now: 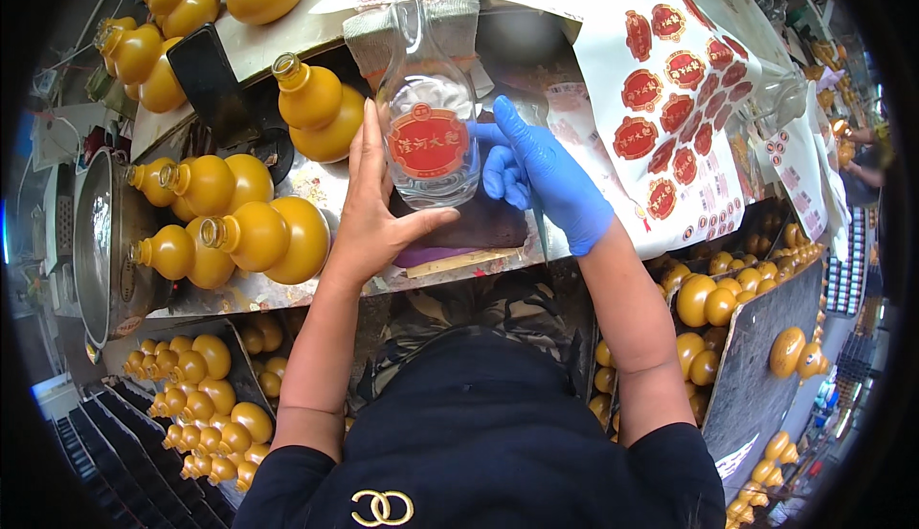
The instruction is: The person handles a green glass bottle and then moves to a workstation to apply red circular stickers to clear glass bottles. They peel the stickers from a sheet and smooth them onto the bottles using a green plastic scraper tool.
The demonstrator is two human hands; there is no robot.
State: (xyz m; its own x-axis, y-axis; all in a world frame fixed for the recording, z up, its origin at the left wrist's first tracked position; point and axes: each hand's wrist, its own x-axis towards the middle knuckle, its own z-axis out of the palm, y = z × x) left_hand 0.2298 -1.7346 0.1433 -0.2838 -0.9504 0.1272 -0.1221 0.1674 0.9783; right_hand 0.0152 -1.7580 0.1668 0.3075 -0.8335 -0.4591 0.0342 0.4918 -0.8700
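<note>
A clear glass bottle (431, 184) with a red, gold-edged label (428, 142) leans away from me at the table's front, its neck on a folded cloth (369, 39). My bare left hand (371, 202) is closed round its left side and base, thumb below. My right hand (550, 180), in a blue glove, is at the bottle's right side. Its index finger reaches the label's right edge, the thumb points up and the other fingers are curled. A thin pointed tool (543, 234) sticks out below that palm; its grip is hidden.
Sheets of red labels (670, 98) hang over the table's right side. Yellow gourd-shaped bottles (321, 112) stand on the left, by a dark phone (206, 79) and a metal basin (100, 242). More yellow bottles (704, 299) fill crates below, both sides.
</note>
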